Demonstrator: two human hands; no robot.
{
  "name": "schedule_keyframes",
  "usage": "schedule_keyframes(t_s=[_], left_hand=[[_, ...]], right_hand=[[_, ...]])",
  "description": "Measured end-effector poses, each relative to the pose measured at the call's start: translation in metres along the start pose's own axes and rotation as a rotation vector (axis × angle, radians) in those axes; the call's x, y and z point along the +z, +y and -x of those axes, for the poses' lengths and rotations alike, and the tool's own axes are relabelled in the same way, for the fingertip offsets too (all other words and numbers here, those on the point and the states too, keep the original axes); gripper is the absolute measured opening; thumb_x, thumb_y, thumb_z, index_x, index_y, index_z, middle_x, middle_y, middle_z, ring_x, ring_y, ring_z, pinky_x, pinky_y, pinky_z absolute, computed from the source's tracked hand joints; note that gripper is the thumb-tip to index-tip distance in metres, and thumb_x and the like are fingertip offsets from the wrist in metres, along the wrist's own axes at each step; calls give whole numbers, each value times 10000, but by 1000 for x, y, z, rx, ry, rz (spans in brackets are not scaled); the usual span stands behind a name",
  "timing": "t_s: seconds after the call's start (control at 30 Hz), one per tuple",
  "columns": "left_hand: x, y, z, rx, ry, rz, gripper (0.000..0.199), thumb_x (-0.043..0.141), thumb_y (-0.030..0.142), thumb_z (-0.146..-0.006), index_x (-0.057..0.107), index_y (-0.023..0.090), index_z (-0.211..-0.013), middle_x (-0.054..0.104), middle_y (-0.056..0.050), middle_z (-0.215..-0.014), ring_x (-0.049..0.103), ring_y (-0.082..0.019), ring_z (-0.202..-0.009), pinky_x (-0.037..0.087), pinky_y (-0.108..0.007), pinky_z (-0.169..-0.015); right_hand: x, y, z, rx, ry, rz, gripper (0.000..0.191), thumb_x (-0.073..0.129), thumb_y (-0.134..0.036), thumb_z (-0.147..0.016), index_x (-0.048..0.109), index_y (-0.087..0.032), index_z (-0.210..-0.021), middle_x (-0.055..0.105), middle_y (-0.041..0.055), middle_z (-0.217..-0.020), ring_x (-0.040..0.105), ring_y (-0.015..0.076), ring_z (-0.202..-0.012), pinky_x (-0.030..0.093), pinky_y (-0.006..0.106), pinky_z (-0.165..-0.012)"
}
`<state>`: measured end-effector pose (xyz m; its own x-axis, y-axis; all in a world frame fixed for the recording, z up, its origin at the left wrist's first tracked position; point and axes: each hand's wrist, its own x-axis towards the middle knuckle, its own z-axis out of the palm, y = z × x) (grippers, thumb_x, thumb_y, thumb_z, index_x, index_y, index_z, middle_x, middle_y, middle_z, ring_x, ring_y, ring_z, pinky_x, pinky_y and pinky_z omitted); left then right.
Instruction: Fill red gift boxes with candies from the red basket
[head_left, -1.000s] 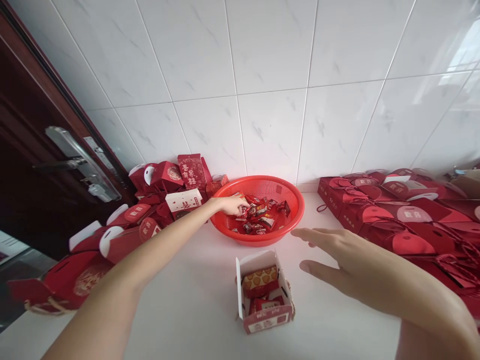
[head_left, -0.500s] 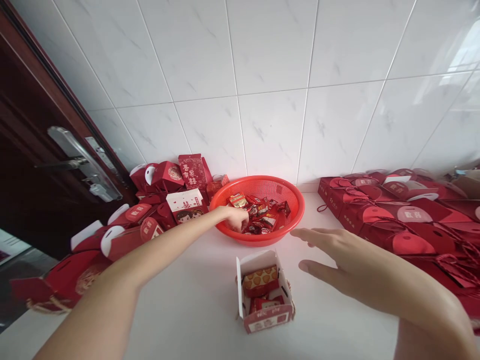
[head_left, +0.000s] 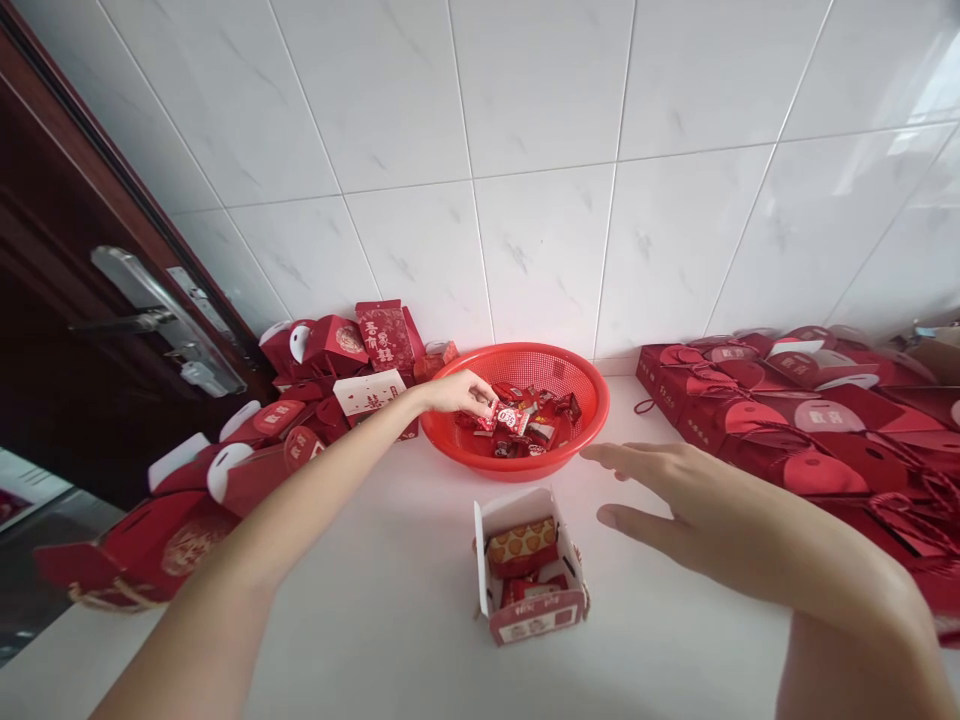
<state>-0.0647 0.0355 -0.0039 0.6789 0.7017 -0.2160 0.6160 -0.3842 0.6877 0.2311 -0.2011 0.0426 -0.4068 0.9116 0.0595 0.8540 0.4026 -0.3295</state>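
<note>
Over the left part of a red plastic basket point(head_left: 517, 470), my left hand point(head_left: 466, 393) pinches a red and white wrapped candy point(head_left: 510, 418). Several wrapped sweets point(head_left: 564, 408) lie inside the basket. My right hand point(head_left: 660, 485) hovers right of the basket's front edge, fingers stretched and thumb apart, holding nothing. Nearer to me stands an open small box point(head_left: 534, 625) with white inner walls. In it are a heart-patterned packet point(head_left: 523, 541) and red wrapped packets point(head_left: 534, 588).
Red gift boxes point(head_left: 187, 535) are piled along the left, beside a dark door point(head_left: 60, 250). More red boxes with cords point(head_left: 780, 430) cover the right side. A tiled wall point(head_left: 540, 250) rises behind the white table point(head_left: 360, 620).
My left hand has risen from among the sweets and now holds a red and white candy. My right hand stays nearly in place. The view has shifted slightly.
</note>
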Motion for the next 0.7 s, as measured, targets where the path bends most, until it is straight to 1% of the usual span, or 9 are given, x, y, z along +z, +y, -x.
schedule_keyframes(t_s=[0.13, 0.27, 0.37, 0.5, 0.57, 0.63, 0.7], left_hand=[[2, 10, 9, -9, 89, 44, 412, 780, 307, -693, 724, 123, -1057, 738, -50, -867, 669, -169, -787, 512, -276, -752], [5, 26, 23, 47, 133, 60, 479, 767, 287, -705, 679, 141, -1153, 705, -27, -887, 664, -146, -765, 525, -282, -749], [10, 38, 31, 90, 128, 66, 487, 766, 280, -726, 666, 142, -1181, 708, -33, -882, 675, -153, -785, 542, -297, -771], [16, 48, 37, 130, 150, 117, 445, 785, 276, -712, 689, 143, -1126, 727, -88, -1061, 692, -196, -923, 559, -338, -845], [20, 55, 44, 168, 167, 174, 442, 793, 284, -707, 695, 144, -1114, 725, -98, -1107, 690, -206, -959, 562, -351, -864], [27, 67, 54, 217, 147, 230, 439, 787, 286, -722, 697, 146, -1128, 735, -91, -1069, 694, -207, -945, 568, -358, -859], [36, 82, 66, 258, 84, 237, 428, 767, 278, -755, 697, 163, -1161, 743, -75, -1015, 701, -205, -924, 572, -357, -851]], right_hand=[[1, 2, 0, -9, 16, 15, 527, 455, -502, -952, 563, -274, -1415, 666, 85, -1332, 625, 328, -1221, 560, 444, -910], [2, 1, -1, -12, -1, 24, 551, 444, -506, -952, 544, -262, -1436, 648, 90, -1362, 614, 329, -1239, 552, 454, -930], [2, 0, -2, -14, -24, 24, 546, 437, -502, -957, 546, -261, -1434, 644, 95, -1366, 600, 333, -1258, 557, 458, -919], [1, -1, -2, -14, -25, 20, 556, 435, -501, -963, 513, -266, -1461, 637, 91, -1375, 598, 323, -1263, 555, 455, -924], [1, -1, -1, -19, -15, 12, 542, 445, -495, -963, 525, -270, -1449, 642, 86, -1370, 609, 315, -1248, 555, 448, -924], [1, -1, 0, -29, -7, 7, 517, 460, -481, -960, 551, -271, -1423, 650, 84, -1359, 616, 314, -1238, 557, 439, -918], [0, -2, 0, -40, -8, 10, 494, 466, -465, -959, 570, -273, -1402, 659, 81, -1346, 619, 313, -1233, 559, 430, -912]])
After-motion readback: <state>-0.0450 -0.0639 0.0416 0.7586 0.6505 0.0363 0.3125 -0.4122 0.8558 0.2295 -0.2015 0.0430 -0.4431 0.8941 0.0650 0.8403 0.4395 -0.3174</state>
